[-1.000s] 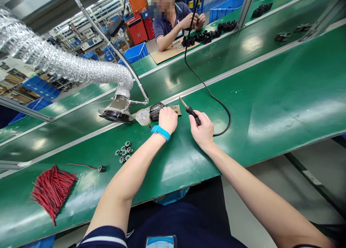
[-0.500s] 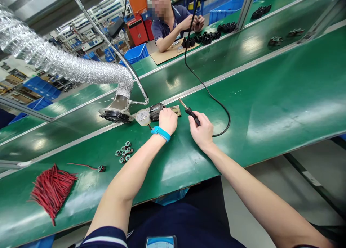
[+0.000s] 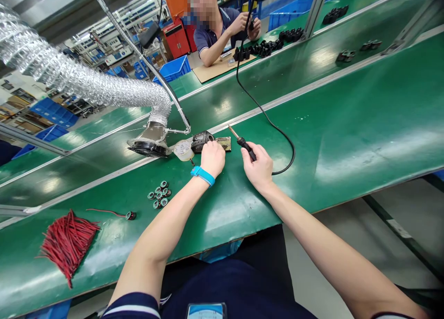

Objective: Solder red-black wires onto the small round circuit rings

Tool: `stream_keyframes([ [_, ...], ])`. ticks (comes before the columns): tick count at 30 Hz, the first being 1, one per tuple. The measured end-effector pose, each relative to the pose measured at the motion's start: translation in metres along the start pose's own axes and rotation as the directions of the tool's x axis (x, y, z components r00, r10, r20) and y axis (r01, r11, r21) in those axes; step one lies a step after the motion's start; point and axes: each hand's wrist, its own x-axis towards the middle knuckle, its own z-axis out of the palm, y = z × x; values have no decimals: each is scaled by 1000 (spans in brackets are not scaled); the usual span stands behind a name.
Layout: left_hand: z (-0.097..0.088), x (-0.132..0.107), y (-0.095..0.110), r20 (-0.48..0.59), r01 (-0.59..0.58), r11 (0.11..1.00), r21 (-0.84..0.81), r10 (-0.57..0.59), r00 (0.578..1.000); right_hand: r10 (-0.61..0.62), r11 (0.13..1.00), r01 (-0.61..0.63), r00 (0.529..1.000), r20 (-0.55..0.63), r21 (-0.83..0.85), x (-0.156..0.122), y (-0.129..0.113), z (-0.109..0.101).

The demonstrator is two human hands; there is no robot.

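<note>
My right hand (image 3: 259,167) is wrapped round the black handle of a soldering iron (image 3: 247,148), its bare tip pointing up and left above the bench. My left hand (image 3: 212,159), with a blue wrist strap (image 3: 203,174), is at the near side of a dark soldering iron stand (image 3: 201,141). Its fingers are curled and their tips are hidden, so what they hold cannot be made out. The stand's shallow tray (image 3: 225,143) shows just right of that hand. Left of the stand is a small round white tub (image 3: 183,150) with silvery contents.
A fume extraction hood (image 3: 148,145) on a foil duct hangs left of the stand. Several small round parts (image 3: 160,195), one part with a red wire (image 3: 130,215) and a bundle of red wires (image 3: 70,245) lie on the green bench. Opposite, a person (image 3: 222,32) handles black parts.
My left hand has shifted slightly left and down, uncovering more of the stand. The right hand with the iron is almost still. Parts on the middle belt have moved left.
</note>
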Motion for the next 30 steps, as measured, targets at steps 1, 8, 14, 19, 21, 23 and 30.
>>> stream_keyframes([
  [1, 1, -2, -1, -9, 0, 1000, -1, 0, 1000, 5, 1000, -5, 1000, 4, -5, 0, 0, 0],
  [8, -3, -6, -6, -92, 93, 996, -8, -94, 991, 11, 1000, -11, 1000, 15, -14, 2, 0, 1],
  [14, -1, -1, -3, -63, 41, 999, 21, -39, 997, 15, 1000, -15, 1000, 13, -3, 2, 0, 1],
  [19, 3, -12, -3, -68, -6, 998, 56, 10, 998, 17, 1000, -17, 1000, 25, -8, 2, 0, 1],
  [21, 4, -17, -3, -73, -20, 998, 65, 24, 997, 26, 1000, -25, 999, 30, -12, 2, -1, 0],
  [23, 4, -21, -3, -72, -27, 998, 65, 32, 997, 25, 1000, -25, 999, 29, -10, 2, -1, 0],
  [30, -2, -18, -7, -52, -11, 999, 36, 13, 999, 28, 1000, -28, 999, 44, -12, 2, 0, 0],
])
